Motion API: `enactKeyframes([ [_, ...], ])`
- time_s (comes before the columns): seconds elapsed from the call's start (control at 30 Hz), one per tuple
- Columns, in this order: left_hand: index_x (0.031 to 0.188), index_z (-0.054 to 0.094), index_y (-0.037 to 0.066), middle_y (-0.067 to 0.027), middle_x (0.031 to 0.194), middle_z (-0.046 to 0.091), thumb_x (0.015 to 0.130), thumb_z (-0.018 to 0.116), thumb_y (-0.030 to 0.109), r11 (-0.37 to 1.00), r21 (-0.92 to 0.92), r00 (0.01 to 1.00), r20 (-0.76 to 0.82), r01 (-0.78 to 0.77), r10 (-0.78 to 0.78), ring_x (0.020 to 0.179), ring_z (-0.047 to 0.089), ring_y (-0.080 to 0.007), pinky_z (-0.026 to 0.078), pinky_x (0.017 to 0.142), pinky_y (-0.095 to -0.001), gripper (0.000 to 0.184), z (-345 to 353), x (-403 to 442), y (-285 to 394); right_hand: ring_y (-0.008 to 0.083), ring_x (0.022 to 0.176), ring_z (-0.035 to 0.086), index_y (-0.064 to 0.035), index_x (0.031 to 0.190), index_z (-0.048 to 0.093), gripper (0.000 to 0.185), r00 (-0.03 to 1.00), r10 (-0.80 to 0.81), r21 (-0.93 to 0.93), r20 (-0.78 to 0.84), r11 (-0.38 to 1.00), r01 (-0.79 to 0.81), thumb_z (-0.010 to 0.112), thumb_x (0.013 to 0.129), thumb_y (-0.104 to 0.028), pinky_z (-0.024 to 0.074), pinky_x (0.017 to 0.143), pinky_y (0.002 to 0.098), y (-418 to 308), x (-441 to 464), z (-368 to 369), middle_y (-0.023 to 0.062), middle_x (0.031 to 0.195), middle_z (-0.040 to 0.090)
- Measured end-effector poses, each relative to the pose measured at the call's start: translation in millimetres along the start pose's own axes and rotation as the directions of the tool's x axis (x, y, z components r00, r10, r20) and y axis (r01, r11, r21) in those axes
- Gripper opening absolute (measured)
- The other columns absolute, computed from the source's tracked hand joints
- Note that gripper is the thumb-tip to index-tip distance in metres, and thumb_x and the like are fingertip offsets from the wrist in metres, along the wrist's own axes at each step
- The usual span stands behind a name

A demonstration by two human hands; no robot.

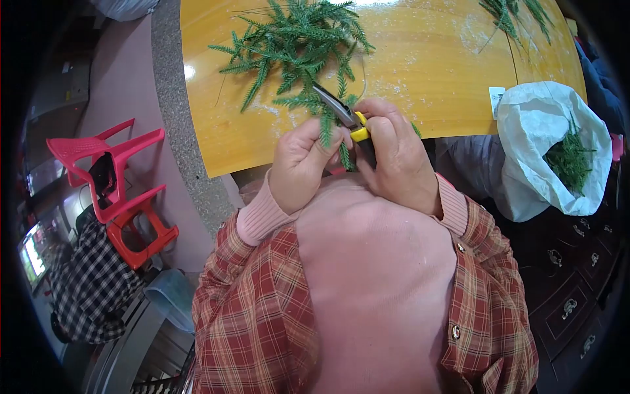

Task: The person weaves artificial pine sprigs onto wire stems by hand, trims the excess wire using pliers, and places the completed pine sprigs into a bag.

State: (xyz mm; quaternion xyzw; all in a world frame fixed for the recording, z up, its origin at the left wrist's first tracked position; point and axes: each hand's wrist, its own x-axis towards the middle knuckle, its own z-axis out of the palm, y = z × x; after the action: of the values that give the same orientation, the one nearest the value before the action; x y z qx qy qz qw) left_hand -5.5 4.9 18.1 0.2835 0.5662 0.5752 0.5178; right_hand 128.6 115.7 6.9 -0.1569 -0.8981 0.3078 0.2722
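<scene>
My left hand [302, 157] is closed on a green artificial pine sprig [326, 125], pinched between thumb and fingers. Yellow-and-black pliers [338, 107] are gripped in my right hand [400, 151], their metal jaws pointing up and left over the sprig. Both hands are close together at the table's near edge, in front of my chest. Just beyond them a heap of similar green sprigs [295, 43] lies on the yellow wooden table [420, 79]. The fingertips of my left hand are partly hidden by the sprig.
A white sack [525, 144] holding green sprigs [571, 161] stands at the right. More sprigs [508, 16] lie at the table's far right. On the left are a pink plastic chair [105, 164], a red stool [141, 233] and a clear bin [170, 299]. Dark drawers [564, 282] stand at lower right.
</scene>
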Motion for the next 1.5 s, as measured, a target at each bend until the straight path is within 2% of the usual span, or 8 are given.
enactKeyframes([
  [0.23,0.087,0.059,0.003,0.0025,0.067,0.049,0.097,0.05,0.021,0.978,0.154,0.987,-0.064,-0.138,0.149,0.063,0.043,-0.0046,0.036,0.057,-0.0206,0.023,-3,7,-13,0.038,0.091,0.056,0.0037,0.1,0.047,0.042,0.96,0.278,0.273,-0.046,0.928,-0.255,0.07,0.066,-0.001,0.0469,0.075,0.0422,0,-15,22,0.021,0.102,0.053],
  [0.6,0.085,0.06,-0.003,-0.0049,0.078,0.056,0.091,0.052,0.01,0.962,0.264,0.994,0.102,-0.072,0.046,0.067,0.052,-0.0102,0.042,0.061,-0.0254,0.016,-22,-1,8,0.0357,0.092,0.056,0.0031,0.091,0.052,0.036,0.999,0.02,0.153,0.025,0.988,-0.023,0.075,0.066,-0.007,0.048,0.076,0.0399,-4,-8,1,0.0194,0.104,0.053],
  [0.8,0.081,0.058,-0.001,-0.0037,0.075,0.053,0.097,0.051,0.025,0.821,0.435,0.926,0.108,-0.371,0.361,0.063,0.045,-0.0089,0.036,0.056,-0.0233,0.031,-14,2,-4,0.0342,0.087,0.059,0.0011,0.091,0.052,0.034,0.998,-0.055,-0.008,-0.035,0.998,0.055,0.075,0.066,-0.006,0.0487,0.073,0.0379,2,-6,-4,0.0167,0.103,0.056],
  [0.9,0.08,0.058,-0.001,-0.0021,0.072,0.051,0.097,0.051,0.026,0.872,0.435,0.972,0.026,-0.223,0.235,0.062,0.044,-0.0087,0.035,0.057,-0.023,0.032,-5,-3,9,0.0342,0.086,0.059,0.0003,0.098,0.051,0.04,0.994,0.029,0.077,-0.104,0.997,-0.021,0.074,0.065,-0.005,0.0487,0.073,0.0382,2,-9,-1,0.017,0.1,0.057],
  [1.03,0.081,0.058,0.0,-0.0006,0.068,0.047,0.097,0.051,0.026,0.863,0.444,0.963,0.0,-0.243,0.271,0.059,0.041,-0.0084,0.033,0.054,-0.0231,0.032,-5,-1,0,0.0357,0.086,0.059,0.0002,0.108,0.048,0.05,0.976,0.213,0.144,-0.054,0.969,-0.203,0.072,0.064,-0.002,0.0482,0.073,0.0396,-8,-8,0,0.0185,0.095,0.058],
  [1.1,0.081,0.058,0.0,-0.0005,0.067,0.047,0.097,0.051,0.026,0.86,0.442,0.961,0.016,-0.256,0.277,0.058,0.041,-0.0084,0.033,0.054,-0.0232,0.031,-4,-1,-1,0.0367,0.085,0.058,0.0002,0.109,0.048,0.052,0.991,0.133,0.093,-0.019,0.987,-0.131,0.072,0.063,-0.002,0.0479,0.073,0.0404,-3,-9,0,0.0191,0.094,0.058],
  [1.2,0.084,0.058,0.0,-0.0119,0.069,0.054,0.091,0.052,0.012,0.851,0.476,0.971,0.021,-0.22,0.239,0.061,0.054,-0.0242,0.042,0.057,-0.0322,0.015,-5,-5,3,0.0372,0.083,0.058,-0.0003,0.109,0.049,0.052,0.997,0.076,0.094,0.018,0.993,-0.077,0.072,0.063,-0.002,0.0475,0.072,0.041,2,-8,-2,0.0195,0.093,0.057],
  [1.5,0.084,0.058,0.001,-0.0068,0.067,0.053,0.094,0.051,0.016,0.837,0.507,0.972,0.01,-0.208,0.235,0.06,0.053,-0.0185,0.04,0.055,-0.0303,0.02,-4,-1,1,0.0379,0.083,0.058,0.0001,0.108,0.049,0.046,0.99,0.108,0.112,0.091,0.987,-0.118,0.067,0.065,0.001,0.0474,0.071,0.0409,4,-5,-6,0.0194,0.092,0.056],
])
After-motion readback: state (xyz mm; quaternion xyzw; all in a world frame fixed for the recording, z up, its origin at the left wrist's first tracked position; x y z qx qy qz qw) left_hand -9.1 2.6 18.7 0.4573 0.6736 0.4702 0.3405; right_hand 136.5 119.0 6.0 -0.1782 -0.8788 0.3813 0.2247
